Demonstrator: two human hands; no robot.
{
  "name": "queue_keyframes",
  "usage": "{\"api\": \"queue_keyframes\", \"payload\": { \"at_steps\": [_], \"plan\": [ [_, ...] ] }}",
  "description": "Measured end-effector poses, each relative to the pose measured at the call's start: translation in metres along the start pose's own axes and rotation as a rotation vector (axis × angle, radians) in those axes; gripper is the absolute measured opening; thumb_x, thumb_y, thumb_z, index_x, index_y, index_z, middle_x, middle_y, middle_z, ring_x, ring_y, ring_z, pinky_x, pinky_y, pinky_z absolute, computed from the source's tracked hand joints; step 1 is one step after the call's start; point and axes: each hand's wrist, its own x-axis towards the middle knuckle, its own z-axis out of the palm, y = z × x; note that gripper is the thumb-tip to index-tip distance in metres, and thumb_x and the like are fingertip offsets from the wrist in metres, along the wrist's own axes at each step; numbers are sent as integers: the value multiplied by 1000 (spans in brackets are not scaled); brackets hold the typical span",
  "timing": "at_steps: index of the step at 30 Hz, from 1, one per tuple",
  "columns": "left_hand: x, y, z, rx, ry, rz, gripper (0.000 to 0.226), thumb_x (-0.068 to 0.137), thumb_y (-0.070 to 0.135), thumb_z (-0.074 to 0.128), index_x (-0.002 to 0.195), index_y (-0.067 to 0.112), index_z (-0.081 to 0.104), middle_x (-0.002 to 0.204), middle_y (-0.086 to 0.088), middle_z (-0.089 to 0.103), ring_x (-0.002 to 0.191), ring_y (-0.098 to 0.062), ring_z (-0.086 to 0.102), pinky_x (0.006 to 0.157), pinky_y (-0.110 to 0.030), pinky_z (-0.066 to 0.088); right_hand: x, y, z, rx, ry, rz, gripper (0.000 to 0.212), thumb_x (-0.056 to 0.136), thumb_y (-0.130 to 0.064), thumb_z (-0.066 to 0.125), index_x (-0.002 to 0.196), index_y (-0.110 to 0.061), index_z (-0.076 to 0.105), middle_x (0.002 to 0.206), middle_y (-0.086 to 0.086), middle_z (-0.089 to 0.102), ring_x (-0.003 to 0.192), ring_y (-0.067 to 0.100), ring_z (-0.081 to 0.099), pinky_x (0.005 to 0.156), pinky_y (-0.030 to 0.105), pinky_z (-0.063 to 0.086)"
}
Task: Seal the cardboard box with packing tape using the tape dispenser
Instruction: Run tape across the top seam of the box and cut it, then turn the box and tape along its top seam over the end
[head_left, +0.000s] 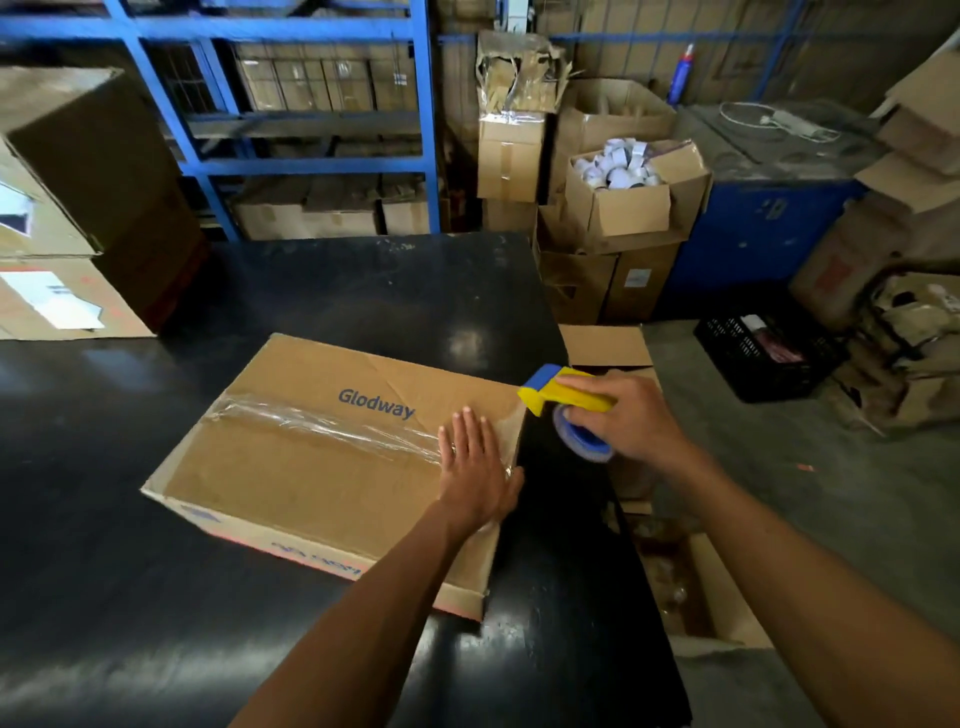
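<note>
A brown cardboard box (311, 478) printed "Glodway" lies closed on the black table (130, 597). A strip of clear packing tape (322, 423) runs along its centre seam toward the right edge. My left hand (475, 467) lies flat, fingers spread, on the taped seam near the box's right end. My right hand (623, 415) grips a yellow and blue tape dispenser (561, 397) just past the box's right edge, its head at the top corner of the box. The blue tape roll (579, 441) hangs under my fingers.
Stacked cartons (67, 218) sit at the table's left rear. Blue shelving (311, 130) stands behind. Right of the table are open boxes (634, 197) on the floor, one with white rolls, another open box (701, 587) by the table edge, and a black crate (763, 358).
</note>
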Motion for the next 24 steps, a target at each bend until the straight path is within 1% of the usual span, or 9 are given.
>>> {"api": "queue_keyframes", "payload": {
  "at_steps": [2,5,9,12,14,17,20,22,24],
  "plan": [
    [-16,-17,3,40,15,148,86,92,55,27,146,-11,34,154,-36,25,143,-53,25,114,-65,17,1,-24,7,117,52,41,42,77,-43,75,118,-47,67,86,-9,61,84,13,60,74,28,47],
    [-45,-46,5,142,-25,354,84,92,55,26,150,-7,31,156,-34,22,145,-51,19,116,-64,16,-2,-55,23,240,72,30,47,68,-58,70,115,-55,65,94,-2,69,87,14,63,78,34,52],
    [-83,-79,-5,244,-135,681,82,95,49,26,156,0,6,163,-26,0,150,-43,-3,122,-55,2,-18,-88,42,252,28,11,44,74,-47,76,117,-51,66,92,-3,65,86,12,62,76,29,50],
    [-102,-92,-11,239,-162,854,77,98,40,36,157,4,2,165,-20,-1,152,-36,-2,122,-52,9,-38,-105,55,271,-28,5,42,78,-41,77,119,-47,67,92,-4,62,85,10,61,74,25,48],
    [-115,-93,-11,242,-140,866,86,94,36,49,158,8,0,167,-14,-3,153,-31,-3,123,-51,4,-52,-114,59,269,-60,-9,41,80,-39,76,119,-46,67,90,-9,59,84,9,61,71,22,47],
    [-125,-88,-7,272,-121,770,100,86,37,62,159,12,-1,167,-8,-6,153,-28,-9,122,-52,-6,-73,-118,58,268,-76,-20,40,81,-34,77,118,-45,67,82,-17,57,79,4,59,66,15,41],
    [-125,-90,-5,189,-81,771,79,96,49,44,159,13,12,167,-8,7,153,-30,4,119,-61,10,-91,-110,54,297,-64,-5,40,79,-34,79,114,-49,68,83,-10,59,74,5,60,65,19,43],
    [-124,-92,-5,186,-93,743,72,99,54,28,159,15,14,167,-5,8,153,-29,4,120,-60,8,-103,-101,54,312,-40,27,39,75,-41,78,110,-55,68,91,-3,64,80,9,63,69,25,49],
    [-126,-90,-4,199,-62,744,71,100,55,23,159,16,14,166,-4,10,153,-28,6,121,-59,5,-115,-94,53,339,-26,61,41,71,-50,76,110,-58,67,100,0,68,89,14,66,78,34,56]
  ]
}}
